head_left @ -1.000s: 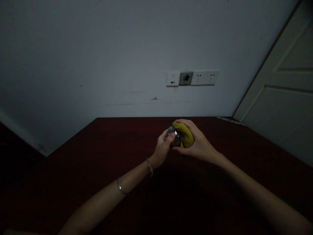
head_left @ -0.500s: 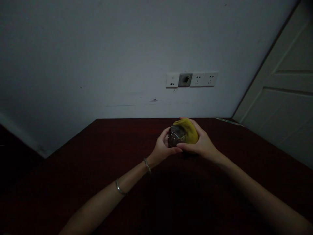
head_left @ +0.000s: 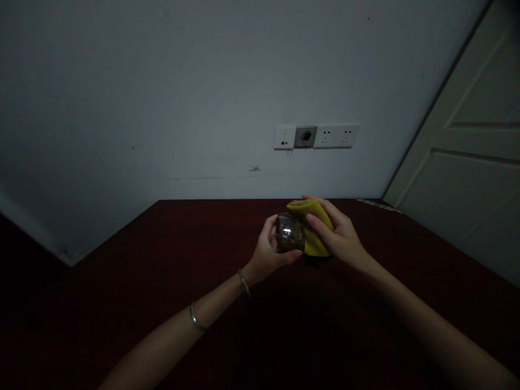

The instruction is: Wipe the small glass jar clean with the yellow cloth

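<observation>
Fingers (head_left: 271, 226), L hand (head_left: 266, 253), round glass jar (head_left: 290, 233), R hand (head_left: 343, 241) w/ cloth (head_left: 314, 244) touching

Location: plain, dimly lit indoor room, domestic or small-office in character.

A dark red-brown wooden table (head_left: 162, 260) stands flush against a bare, white-painted wall (head_left: 162, 97). The wall carries a row of white switch and socket plates (head_left: 317, 136) above table height, with faint scuff marks (head_left: 255, 169) below them. A white panelled door (head_left: 467, 179) stands at the right. No machinery, shelving or shop fittings in view.
</observation>
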Demonstrator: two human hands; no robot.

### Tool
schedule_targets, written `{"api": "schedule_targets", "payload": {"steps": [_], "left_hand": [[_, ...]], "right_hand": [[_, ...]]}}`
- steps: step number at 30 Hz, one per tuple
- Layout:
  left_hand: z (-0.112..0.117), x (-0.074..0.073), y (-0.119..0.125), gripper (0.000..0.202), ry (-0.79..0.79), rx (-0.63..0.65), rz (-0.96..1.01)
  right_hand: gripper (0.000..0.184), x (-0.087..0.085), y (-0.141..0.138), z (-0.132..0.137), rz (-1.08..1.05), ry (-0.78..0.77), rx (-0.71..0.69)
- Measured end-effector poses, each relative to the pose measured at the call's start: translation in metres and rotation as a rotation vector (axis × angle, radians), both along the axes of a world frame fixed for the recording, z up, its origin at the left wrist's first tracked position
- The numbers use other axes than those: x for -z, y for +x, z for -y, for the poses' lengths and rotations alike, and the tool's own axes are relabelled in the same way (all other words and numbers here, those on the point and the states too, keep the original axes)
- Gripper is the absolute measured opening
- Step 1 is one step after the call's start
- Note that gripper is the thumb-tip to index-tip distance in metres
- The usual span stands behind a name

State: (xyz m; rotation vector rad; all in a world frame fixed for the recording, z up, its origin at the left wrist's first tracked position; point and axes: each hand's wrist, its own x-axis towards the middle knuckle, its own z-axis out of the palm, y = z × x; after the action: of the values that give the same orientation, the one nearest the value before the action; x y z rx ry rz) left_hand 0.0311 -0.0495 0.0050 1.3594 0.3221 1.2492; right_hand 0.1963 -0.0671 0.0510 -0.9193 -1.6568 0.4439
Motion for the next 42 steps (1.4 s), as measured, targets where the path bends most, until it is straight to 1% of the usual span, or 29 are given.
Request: {"api": "schedule_targets", "payload": {"steps": [2,4,7,12,18,22,25,31,34,38,40,42], "left_hand": [[0.0,-0.001,-0.001,0.075,-0.012,0.014,-0.007],[0.0,-0.001,-0.001,0.075,-0.027,0.028,-0.016],[0.0,0.0,-0.001,0.076,-0.042,0.025,-0.01],[-0.002,0.003,0.0,0.074,-0.043,-0.014,0.004],[-0.002,0.004,0.0,0.075,-0.035,-0.014,0.007],[-0.002,0.006,0.0,0.078,-0.025,-0.037,-0.013],[-0.003,0.008,0.001,0.08,-0.008,-0.041,-0.014],[-0.005,0.012,0.001,0.075,0.05,-0.107,0.019],[-0.007,0.012,0.0,0.072,0.068,-0.137,0.01],[-0.008,0.012,0.0,0.073,0.076,-0.145,0.004],[-0.008,0.012,0.0,0.072,0.053,-0.12,-0.003],[-0.008,0.012,-0.001,0.071,0.03,-0.084,-0.011]], "right_hand": [[0.042,-0.002,0.002,0.0,-0.032,-0.017,0.041],[0.043,-0.002,0.004,-0.001,-0.064,-0.044,0.049],[0.038,0.0,0.007,-0.004,-0.07,-0.041,0.051],[0.029,0.002,0.009,-0.005,0.027,-0.02,-0.002],[0.036,-0.004,0.008,-0.001,0.126,-0.03,-0.056],[0.031,-0.009,0.009,0.001,0.185,0.027,-0.05],[0.031,-0.012,0.011,0.004,0.255,0.094,-0.053],[0.033,-0.019,0.013,0.013,0.36,0.183,-0.143],[0.03,-0.021,0.011,0.017,0.356,0.21,-0.131],[0.022,-0.025,0.013,0.02,0.344,0.174,-0.116],[0.02,-0.028,0.017,0.02,0.334,0.124,-0.123],[0.021,-0.029,0.022,0.018,0.284,0.063,-0.091]]}}
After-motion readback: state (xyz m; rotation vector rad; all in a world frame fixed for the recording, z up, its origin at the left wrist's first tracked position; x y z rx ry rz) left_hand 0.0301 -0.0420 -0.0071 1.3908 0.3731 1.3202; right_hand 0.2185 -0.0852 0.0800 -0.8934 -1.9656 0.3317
